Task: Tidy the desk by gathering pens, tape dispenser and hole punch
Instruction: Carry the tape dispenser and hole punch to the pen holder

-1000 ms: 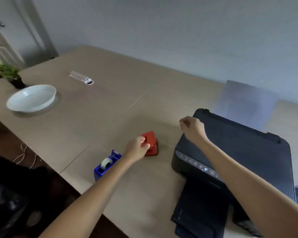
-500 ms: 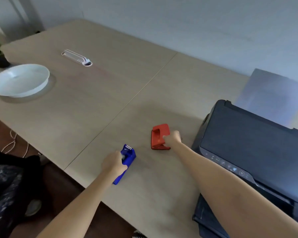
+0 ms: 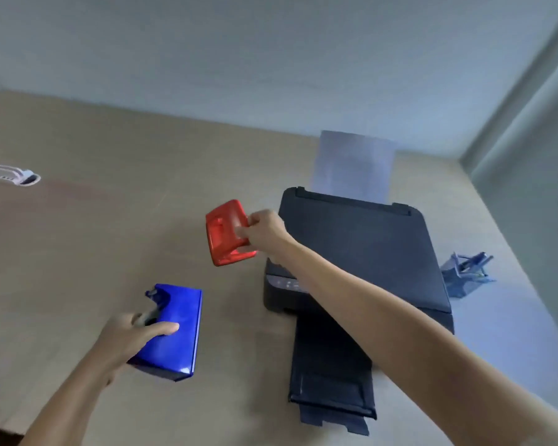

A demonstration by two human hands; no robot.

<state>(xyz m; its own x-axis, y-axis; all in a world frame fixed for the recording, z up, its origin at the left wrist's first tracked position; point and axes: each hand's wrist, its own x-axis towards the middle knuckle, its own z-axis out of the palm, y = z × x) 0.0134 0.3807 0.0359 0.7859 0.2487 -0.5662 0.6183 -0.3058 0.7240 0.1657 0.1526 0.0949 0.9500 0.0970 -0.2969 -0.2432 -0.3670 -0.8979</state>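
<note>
My left hand (image 3: 132, 333) grips the blue tape dispenser (image 3: 174, 333) and holds it tilted above the wooden desk (image 3: 94, 239), its flat underside facing me. My right hand (image 3: 264, 231) is closed on the red hole punch (image 3: 226, 233), lifted off the desk just left of the black printer (image 3: 361, 252). A blue mesh pen holder (image 3: 464, 275) with pens in it stands on the desk to the right of the printer.
The printer's output tray (image 3: 332, 375) sticks out toward me, and a sheet of paper (image 3: 355, 162) stands in its rear feed. A white cable grommet (image 3: 16, 175) sits in the desk at far left. The wall runs behind the desk.
Both hands have lifted their objects off the desk: the tape dispenser in my left, the hole punch in my right. My view has swung right, so the white bowl is out of sight.
</note>
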